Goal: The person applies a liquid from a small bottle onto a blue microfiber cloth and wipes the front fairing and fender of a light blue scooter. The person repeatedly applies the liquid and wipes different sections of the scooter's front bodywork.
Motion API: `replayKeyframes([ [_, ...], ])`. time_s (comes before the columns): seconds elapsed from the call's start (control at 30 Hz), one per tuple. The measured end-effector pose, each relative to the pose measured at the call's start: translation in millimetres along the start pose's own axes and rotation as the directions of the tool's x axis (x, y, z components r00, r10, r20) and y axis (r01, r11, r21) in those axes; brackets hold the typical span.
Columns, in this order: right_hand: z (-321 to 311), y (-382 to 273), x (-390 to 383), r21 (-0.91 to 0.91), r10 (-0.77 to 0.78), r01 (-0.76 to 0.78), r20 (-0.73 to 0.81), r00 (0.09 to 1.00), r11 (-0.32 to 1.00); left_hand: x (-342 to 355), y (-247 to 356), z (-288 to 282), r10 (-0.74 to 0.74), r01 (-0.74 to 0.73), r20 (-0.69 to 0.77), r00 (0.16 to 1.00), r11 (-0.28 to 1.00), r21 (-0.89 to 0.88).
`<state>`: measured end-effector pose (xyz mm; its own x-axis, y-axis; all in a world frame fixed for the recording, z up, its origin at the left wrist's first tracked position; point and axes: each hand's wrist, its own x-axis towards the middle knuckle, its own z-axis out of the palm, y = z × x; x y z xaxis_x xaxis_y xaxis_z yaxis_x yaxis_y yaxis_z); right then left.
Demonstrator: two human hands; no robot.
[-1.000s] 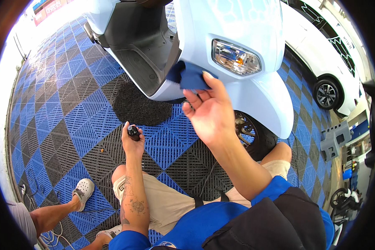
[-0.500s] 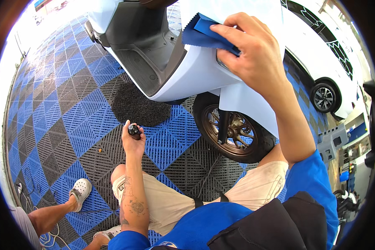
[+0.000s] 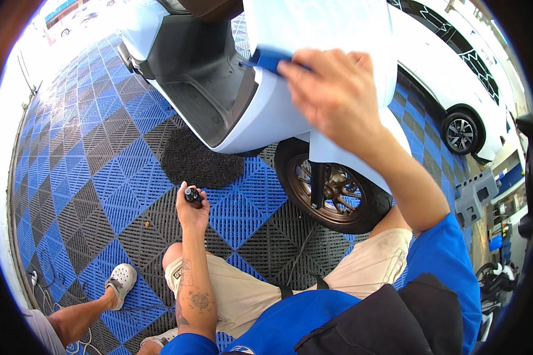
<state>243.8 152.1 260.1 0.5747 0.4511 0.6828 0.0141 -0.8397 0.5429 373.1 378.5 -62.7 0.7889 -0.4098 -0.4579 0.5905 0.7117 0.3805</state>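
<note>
My right hand (image 3: pixel 337 97) is closed on a blue cloth (image 3: pixel 269 60) that looks folded round a small block. It is smeared by motion, over the front body panel of a pale blue-white scooter (image 3: pixel 278 115). I cannot tell whether the cloth touches the panel. Lower down on the left, my left hand (image 3: pixel 192 218) has its fingers wrapped round a small black bottle (image 3: pixel 192 196), its top pointing up toward me. The bottle is held away from the scooter, above the floor. Below the panel is the scooter's front wheel (image 3: pixel 334 192) with bronze spokes.
Blue and black slatted tiles (image 3: pixel 124 177) cover the floor. A dark round mat (image 3: pixel 201 160) lies under the scooter's footboard. Another person's foot in a pale clog (image 3: pixel 122 283) is at lower left, near loose cables (image 3: pixel 47 290). A white car (image 3: pixel 450 77) stands at the right.
My right hand has swept left and slightly down across the panel with the cloth, which now shows narrower. My left hand still holds the bottle, with little movement.
</note>
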Motion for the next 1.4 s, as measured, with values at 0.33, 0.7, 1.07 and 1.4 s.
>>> replayKeyframes([
  [0.33,-16,-14,-43,0.122,0.142,-0.153,0.096,0.985,0.981,-2,1,4,-0.011,0.012,0.015,1.0,1.0,-0.025],
  [0.7,-17,-13,-24,0.174,0.254,-0.277,0.144,0.956,0.945,2,3,-3,-0.006,0.006,0.003,1.0,1.0,-0.023],
  [1.07,-31,21,-78,0.066,0.319,-0.317,-0.027,0.947,0.946,0,9,-6,0.004,-0.003,0.015,1.0,1.0,-0.018],
  [1.4,5,-16,-63,0.184,0.374,-0.353,-0.092,0.923,0.917,4,5,-4,-0.017,0.016,-0.009,1.0,1.0,-0.01],
])
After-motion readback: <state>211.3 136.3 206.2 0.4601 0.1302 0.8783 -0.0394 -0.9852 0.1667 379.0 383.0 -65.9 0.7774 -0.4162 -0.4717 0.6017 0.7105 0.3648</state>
